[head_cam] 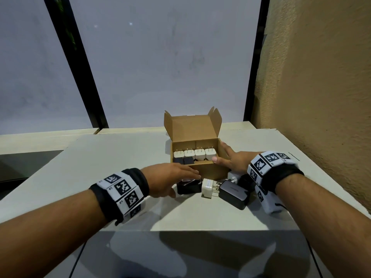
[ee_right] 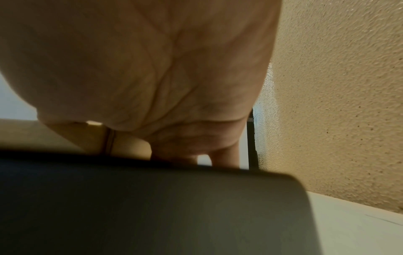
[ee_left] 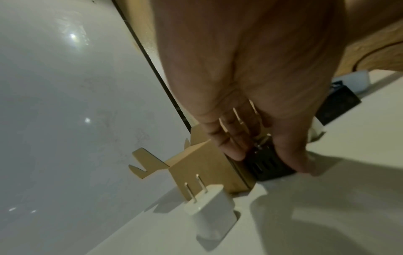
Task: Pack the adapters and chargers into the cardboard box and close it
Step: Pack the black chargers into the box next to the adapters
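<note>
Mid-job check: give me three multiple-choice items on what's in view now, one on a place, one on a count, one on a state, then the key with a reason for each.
1. Where does the right hand rest?
A. On the near right corner of the cardboard box
B. On the box's lid
C. Flat on the wall

2. How many white chargers stand in the row inside the box?
A. Two
B. Four
C. Six

3. What is the left hand doing?
A. Hanging idle above the table
B. Closing the lid
C. Gripping a black adapter lying in front of the box

Key: 1 A, the head view shows its fingers spread over that corner. 2 B, four white blocks stand side by side, prongs up. 3 C, the left wrist view shows fingers and thumb on either side of the black block on the table.
</note>
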Tool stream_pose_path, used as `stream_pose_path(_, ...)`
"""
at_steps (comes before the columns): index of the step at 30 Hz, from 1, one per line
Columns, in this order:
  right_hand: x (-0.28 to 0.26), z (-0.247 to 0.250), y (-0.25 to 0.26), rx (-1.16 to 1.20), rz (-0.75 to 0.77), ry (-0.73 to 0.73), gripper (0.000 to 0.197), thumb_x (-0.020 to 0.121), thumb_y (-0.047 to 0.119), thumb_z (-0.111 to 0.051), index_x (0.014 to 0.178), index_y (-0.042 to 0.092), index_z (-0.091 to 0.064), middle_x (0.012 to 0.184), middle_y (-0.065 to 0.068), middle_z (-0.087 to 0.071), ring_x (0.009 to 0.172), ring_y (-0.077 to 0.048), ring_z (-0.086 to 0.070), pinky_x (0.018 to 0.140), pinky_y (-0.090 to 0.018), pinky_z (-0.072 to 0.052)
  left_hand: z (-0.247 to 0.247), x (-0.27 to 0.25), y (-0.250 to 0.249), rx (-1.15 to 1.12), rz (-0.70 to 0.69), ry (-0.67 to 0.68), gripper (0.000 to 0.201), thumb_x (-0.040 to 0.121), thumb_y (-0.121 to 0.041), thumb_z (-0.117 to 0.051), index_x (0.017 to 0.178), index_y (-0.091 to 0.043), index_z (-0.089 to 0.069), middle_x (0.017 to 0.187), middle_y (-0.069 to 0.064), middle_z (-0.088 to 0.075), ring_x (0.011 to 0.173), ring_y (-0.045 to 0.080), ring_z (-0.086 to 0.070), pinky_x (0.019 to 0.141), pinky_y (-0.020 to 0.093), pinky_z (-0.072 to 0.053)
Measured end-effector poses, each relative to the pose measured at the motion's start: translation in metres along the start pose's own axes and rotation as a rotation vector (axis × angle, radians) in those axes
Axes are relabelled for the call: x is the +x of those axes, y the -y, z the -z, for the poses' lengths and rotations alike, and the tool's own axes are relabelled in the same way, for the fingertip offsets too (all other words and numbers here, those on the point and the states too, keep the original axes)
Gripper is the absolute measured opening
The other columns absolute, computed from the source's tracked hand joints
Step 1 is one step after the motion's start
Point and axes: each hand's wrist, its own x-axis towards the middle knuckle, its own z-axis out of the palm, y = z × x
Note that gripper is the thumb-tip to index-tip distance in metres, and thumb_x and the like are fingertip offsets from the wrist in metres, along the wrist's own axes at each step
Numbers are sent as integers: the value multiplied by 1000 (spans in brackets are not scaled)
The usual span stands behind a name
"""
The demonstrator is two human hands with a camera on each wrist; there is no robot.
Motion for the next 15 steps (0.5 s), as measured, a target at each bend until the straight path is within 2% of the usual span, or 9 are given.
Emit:
stream_pose_path(3, 2, -1, 1, 7, -20, 8, 84, 86, 73, -24, 150, 32, 11, 159, -8, -19, 140, -34, -32, 114, -45, -23, -4, -2, -2, 53, -26, -11, 78, 78, -5, -74, 144, -26, -39, 150, -5, -40, 136, 17, -40, 108, 30, -38)
stream_pose_path(8, 3, -1, 2, 23, -32, 29, 85, 85, 74, -23, 150, 33, 13, 158, -7, -21, 138, -34, -36, 114, -45, -26, -2, 0, -3, 21, 14, -6, 64, 78, -18, -77, 135, -22, -49, 141, -2, -48, 127, 18, -49, 103, 27, -43)
stream_pose_path(10, 3, -1, 1, 12, -39, 37, 86, 83, 76, -22, 149, 34, 14, 158, -7, -22, 138, -34, -36, 114, -46, -25, -3, 0, -3, 13, 10, 26, 66, 76, -22, -79, 134, -20, -49, 144, -1, -46, 130, 18, -46, 105, 28, -42)
stream_pose_path(15, 6, 0, -1, -13, -54, 31, 88, 81, 79, -19, 150, 33, 13, 157, -9, -24, 138, -34, -36, 115, -46, -25, 1, -2, -4, -5, 32, 116, 74, 75, -24, -79, 139, -19, -41, 135, 1, -50, 124, 20, -49, 101, 29, -45)
